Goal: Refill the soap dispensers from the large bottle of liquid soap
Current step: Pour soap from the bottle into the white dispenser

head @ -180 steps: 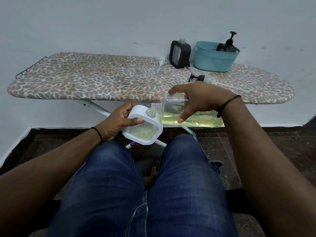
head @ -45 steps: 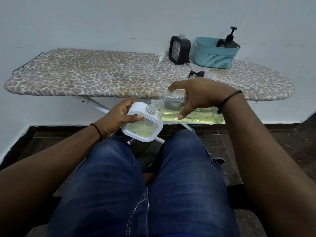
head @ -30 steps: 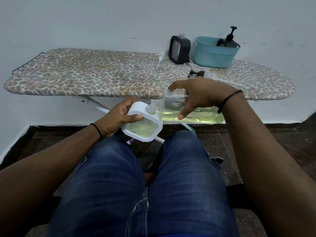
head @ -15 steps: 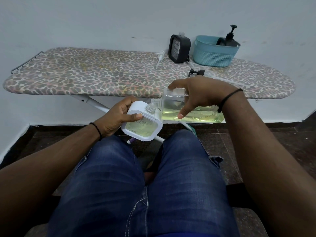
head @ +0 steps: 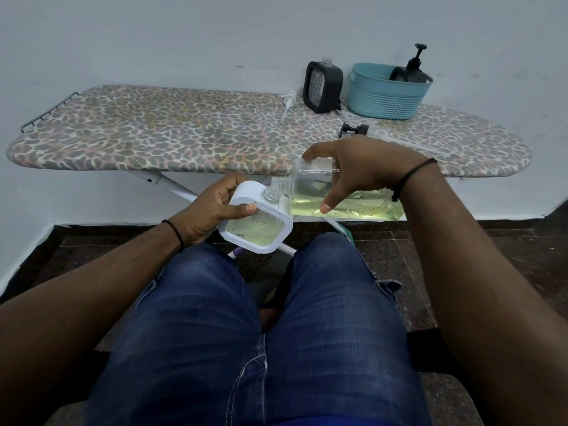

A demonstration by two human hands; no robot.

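Above my lap, my left hand (head: 212, 210) holds a white square soap dispenser (head: 256, 229), tilted, with yellow-green soap showing through its clear face. My right hand (head: 356, 173) grips the large clear bottle (head: 347, 204) of yellow liquid soap, lying almost level. The bottle's threaded mouth rests at the dispenser's open neck (head: 270, 195). On the ironing board (head: 184, 136) stand a black dispenser (head: 322, 87) with an open neck, and another black pump dispenser (head: 413, 70) inside a teal basket (head: 387, 93).
A white pump head (head: 289, 101) lies on the board left of the black dispenser. A black pump head (head: 353, 130) with its long tube lies near the board's front right. The board's metal legs cross behind my hands; dark tiled floor lies below.
Both hands hold nearly the same pose. The soap level in the white dispenser has risen a little since six seconds ago, and the view has shifted slightly.
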